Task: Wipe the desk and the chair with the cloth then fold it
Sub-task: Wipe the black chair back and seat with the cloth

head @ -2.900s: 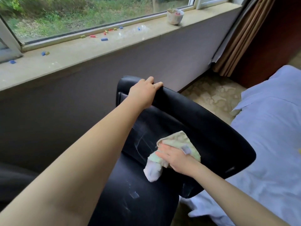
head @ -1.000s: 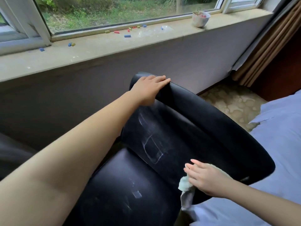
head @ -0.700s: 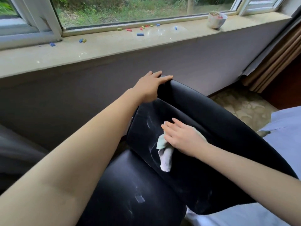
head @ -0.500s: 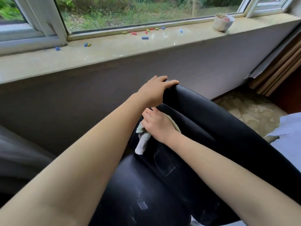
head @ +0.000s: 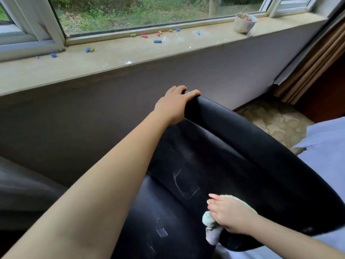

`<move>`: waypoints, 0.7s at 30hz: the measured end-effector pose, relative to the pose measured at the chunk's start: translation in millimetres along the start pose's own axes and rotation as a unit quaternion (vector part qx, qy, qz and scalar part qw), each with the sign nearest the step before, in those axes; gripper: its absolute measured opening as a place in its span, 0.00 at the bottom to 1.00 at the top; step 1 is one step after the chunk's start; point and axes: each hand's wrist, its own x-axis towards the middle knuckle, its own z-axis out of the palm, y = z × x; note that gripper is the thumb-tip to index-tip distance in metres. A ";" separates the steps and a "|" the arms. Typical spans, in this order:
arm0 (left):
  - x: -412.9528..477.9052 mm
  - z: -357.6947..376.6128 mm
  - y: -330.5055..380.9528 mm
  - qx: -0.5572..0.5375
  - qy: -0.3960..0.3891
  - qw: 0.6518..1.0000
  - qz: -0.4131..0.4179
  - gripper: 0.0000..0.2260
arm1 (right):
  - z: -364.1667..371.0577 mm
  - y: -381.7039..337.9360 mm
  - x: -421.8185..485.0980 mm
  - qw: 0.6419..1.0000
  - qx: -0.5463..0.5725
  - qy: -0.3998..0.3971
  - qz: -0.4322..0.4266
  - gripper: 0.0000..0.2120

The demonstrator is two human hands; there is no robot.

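Dangling cloth (head: pixel 211 234), tail downward, against chair (head: pixel 261 156)

Daylight comes through a wide window (head: pixel 149 12) above a pale sill (head: pixel 112 58) and grey wall (head: pixel 93 109), beside a brown curtain (head: pixel 308 68) and patterned floor (head: pixel 276 120).
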 end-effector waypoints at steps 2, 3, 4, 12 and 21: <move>-0.6 2.6 -0.4 -0.008 0.006 1.000 0.000 0.33 | 12.3 -16.3 -17.9 0.999 -0.022 -0.033 -0.024 0.06; -1.2 3.7 -0.1 -0.013 0.009 1.000 -0.001 0.33 | 15.3 -19.6 -22.4 0.998 -0.037 -0.029 -0.034 0.06; -1.4 5.4 -0.2 -0.017 0.011 1.000 -0.003 0.33 | 16.5 -19.8 -24.6 0.998 -0.046 -0.009 -0.047 0.05; -5.6 4.8 4.6 -0.029 0.012 0.999 -0.017 0.34 | -75.2 63.7 -8.5 0.842 -0.037 0.459 0.283 0.14; -5.6 2.6 -1.0 -0.045 0.007 0.998 -0.039 0.32 | -83.9 66.0 15.7 0.845 -0.026 0.359 0.396 0.23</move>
